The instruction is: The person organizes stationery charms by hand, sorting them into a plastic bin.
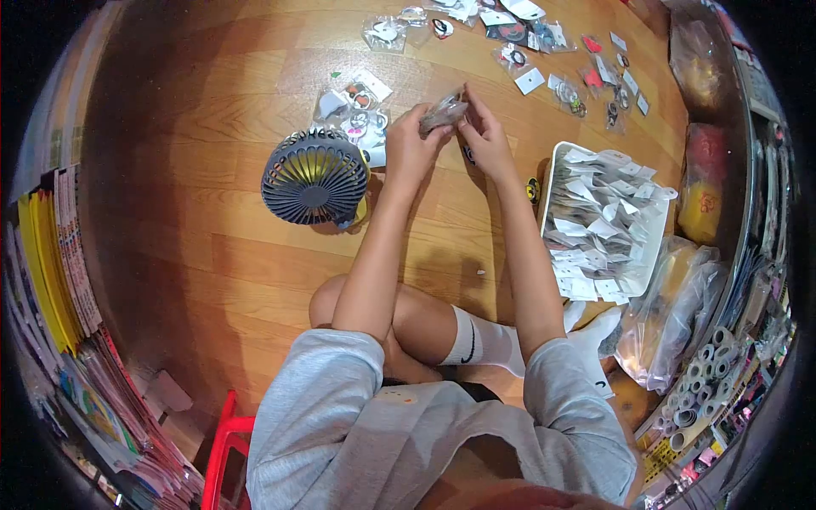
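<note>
In front of me, above the floor, my left hand (411, 143) is closed on a small clear plastic packet (443, 114), thumb on its near side. What lies inside the packet is too blurred to name. My right hand (487, 143) pinches the packet's right edge with its thumb and fingers. Left of my left hand lies a pile of packaged keychains (361, 115) with cartoon shapes and white cards. A dark round fan (314, 177) stands just nearer to me. To the right of my right forearm is a white basket (661, 234) full of card-topped packets (599, 212).
More packaged keychains (514, 55) are spread over the wooden floor (229, 102) at the back. Small yellow-and-black item (533, 190) lies beside the basket. Plastic-wrapped bundles (667, 310) and shelves line the right; books (68, 255) and a red stool (225, 450) are left.
</note>
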A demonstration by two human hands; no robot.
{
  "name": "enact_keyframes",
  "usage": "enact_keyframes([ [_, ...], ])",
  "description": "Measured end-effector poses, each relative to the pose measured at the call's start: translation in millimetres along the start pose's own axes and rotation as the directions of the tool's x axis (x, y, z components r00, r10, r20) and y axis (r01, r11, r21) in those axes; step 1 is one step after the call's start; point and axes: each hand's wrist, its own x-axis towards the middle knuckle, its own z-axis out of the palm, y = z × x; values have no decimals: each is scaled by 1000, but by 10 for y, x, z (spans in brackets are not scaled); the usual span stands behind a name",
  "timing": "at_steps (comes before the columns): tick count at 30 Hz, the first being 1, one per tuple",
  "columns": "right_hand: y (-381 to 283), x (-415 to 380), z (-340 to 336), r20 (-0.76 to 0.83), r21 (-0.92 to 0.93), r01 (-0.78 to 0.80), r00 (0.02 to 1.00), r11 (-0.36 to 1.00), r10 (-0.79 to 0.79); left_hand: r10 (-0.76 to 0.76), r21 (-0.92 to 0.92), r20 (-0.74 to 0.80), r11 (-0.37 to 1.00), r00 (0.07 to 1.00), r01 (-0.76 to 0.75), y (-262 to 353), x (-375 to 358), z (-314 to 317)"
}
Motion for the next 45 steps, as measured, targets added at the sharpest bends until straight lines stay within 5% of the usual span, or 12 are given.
enact_keyframes([
  [5, -69, -12, -97, 240, 69, -181, 958, 981, 160, -4, 80, 60, 997, 998, -1, 59, -7, -26],
  [10, 12, -54, -110, 154, 108, -115, 983, 987, 98, 45, 66, 129, 996, 991, -54, 83, 2, -40],
  [12, -104, -79, -141, 211, 90, -197, 962, 976, 175, 79, -31, 181, 997, 980, -75, -4, 18, -26],
  [13, -88, -98, -160, 218, 132, -185, 964, 974, 153, -48, -389, 211, 912, 976, 129, -239, 10, 114],
  [14, -339, -133, -171, 219, 90, -262, 946, 961, 237, -41, -358, 284, 922, 958, 145, -142, 22, 27],
  [18, -612, -226, -502, 288, -374, 303, 936, 876, -200, 64, -441, 367, 890, 928, 114, 437, -61, -79],
  [20, -917, -461, -639, 245, -439, 314, 943, 842, -224, 110, -483, 429, 867, 896, 125, 598, -154, -3],
  [23, -1326, -850, -823, 217, -398, 42, 975, 917, 49, 174, -503, 512, 855, 841, 130, 819, -391, 137],
  [30, -1502, -1755, -1476, 160, 23, -92, 983, 995, 87, 230, -449, 723, 873, 652, 190, 1566, -1126, 453],
  [40, -1601, -2317, -2575, -49, 136, 114, 993, 984, -109, 140, -292, 776, 944, 615, 154, 2577, -1427, 1392],
  [42, -1673, -2271, -2910, -61, -21, 157, 986, 987, -158, 218, -241, 777, 970, 591, -41, 2736, -1311, 1660],
  [45, -1675, -2167, -3367, -134, -28, 198, 971, 980, -200, 248, -338, 762, 940, 599, 40, 2944, -1180, 2117],
])
